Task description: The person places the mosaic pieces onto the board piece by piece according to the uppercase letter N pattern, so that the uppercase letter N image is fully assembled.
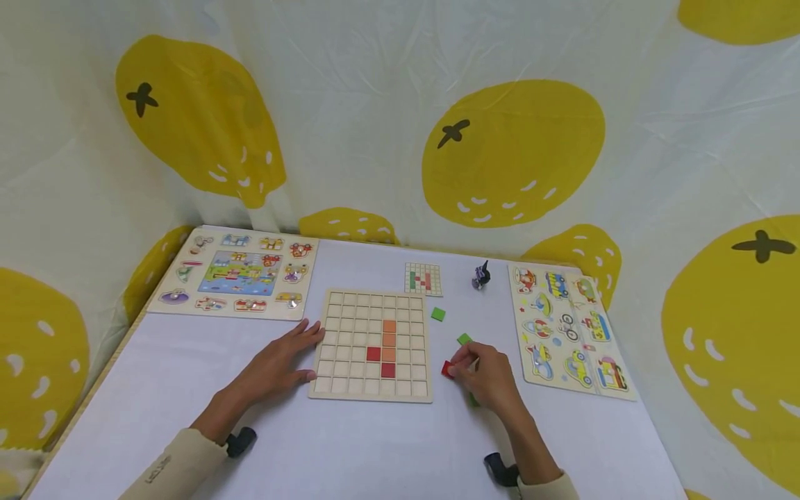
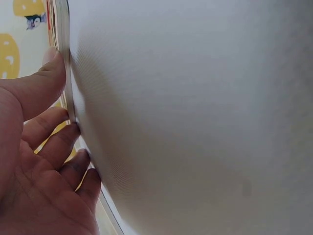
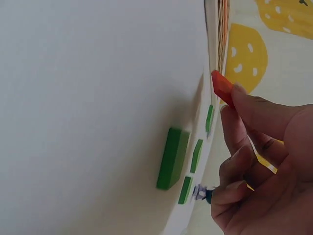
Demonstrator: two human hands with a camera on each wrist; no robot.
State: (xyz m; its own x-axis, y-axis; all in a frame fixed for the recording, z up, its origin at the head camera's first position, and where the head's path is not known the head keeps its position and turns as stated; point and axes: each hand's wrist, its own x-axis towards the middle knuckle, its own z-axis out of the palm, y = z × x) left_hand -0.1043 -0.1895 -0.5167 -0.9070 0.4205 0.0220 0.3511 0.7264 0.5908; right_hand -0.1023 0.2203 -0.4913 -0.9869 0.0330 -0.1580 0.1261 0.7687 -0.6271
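My right hand [image 1: 490,378] pinches a small red square tile [image 1: 447,369] between thumb and fingertips, to the right of the wooden grid board [image 1: 369,398]. In the right wrist view that red tile [image 3: 222,87] is held above the white surface. Set in the board's cells are an orange tile column [image 1: 389,339], a red tile [image 1: 373,354] beside it and another red tile [image 1: 387,370] below. My left hand [image 1: 275,364] rests at the board's left edge with fingers spread, fingertips at the rim. Several green tiles lie near my right hand, including one green tile [image 3: 172,159] partly hidden in the head view.
A small pattern card [image 1: 423,278] with a coloured grid lies behind the board. Beside it stands a dark purple figurine [image 1: 480,276]. One wooden picture puzzle [image 1: 228,312] lies at the back left, another picture puzzle [image 1: 556,340] at the right. A fruit-print curtain [image 1: 362,139] hangs behind the table.
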